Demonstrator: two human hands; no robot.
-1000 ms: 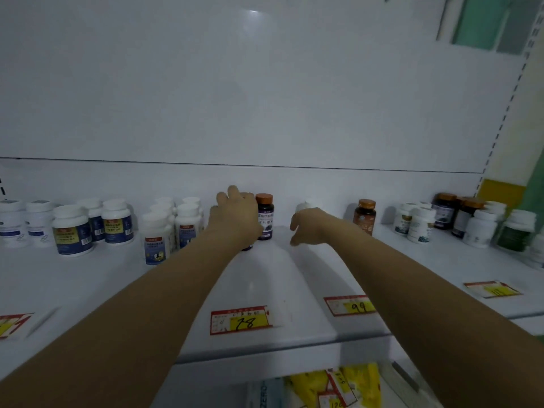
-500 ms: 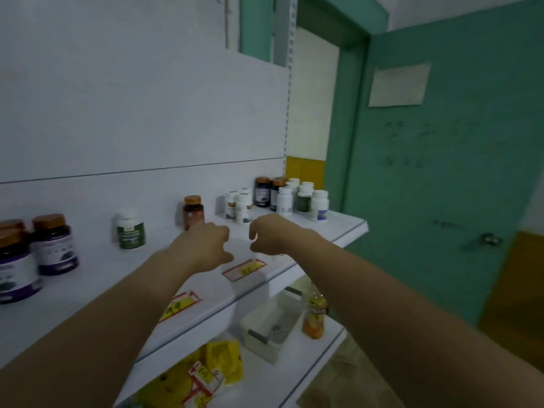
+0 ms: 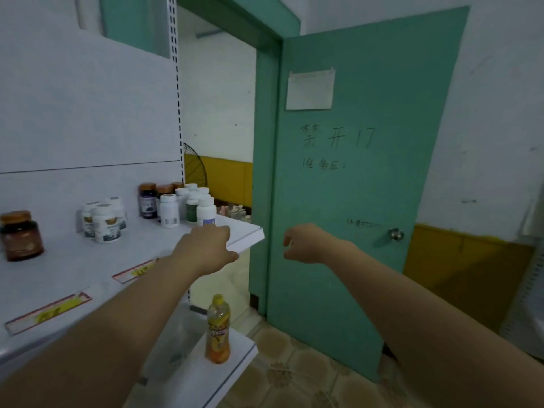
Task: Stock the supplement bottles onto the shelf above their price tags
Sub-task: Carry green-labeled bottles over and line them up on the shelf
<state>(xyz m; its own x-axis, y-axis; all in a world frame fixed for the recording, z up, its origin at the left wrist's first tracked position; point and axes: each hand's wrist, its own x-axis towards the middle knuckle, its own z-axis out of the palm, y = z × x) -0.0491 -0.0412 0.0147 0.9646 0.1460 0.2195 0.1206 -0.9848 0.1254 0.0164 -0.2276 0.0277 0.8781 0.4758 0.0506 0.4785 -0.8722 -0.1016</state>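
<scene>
The white shelf [image 3: 88,260] runs along the left, with supplement bottles standing at its back. An amber bottle [image 3: 20,237] is at the far left, two white bottles [image 3: 103,222] stand in the middle, and a mixed cluster of dark and white bottles [image 3: 176,204] fills the right end. Red and yellow price tags [image 3: 47,312] lie on the shelf front. My left hand [image 3: 206,248] hovers over the shelf's right front corner, fingers loosely curled and holding nothing. My right hand [image 3: 306,244] is off the shelf, in front of the green door, half curled and empty.
A green door [image 3: 353,187] with a metal knob [image 3: 396,234] stands open to the right of the shelf. On the lower shelf [image 3: 235,354] stands an orange drink bottle [image 3: 217,331]. Patterned floor tiles lie below.
The view has swung right, from the shelf's middle to its right end and the door. Both hands let go of the bottles they were setting down and moved right, now empty.
</scene>
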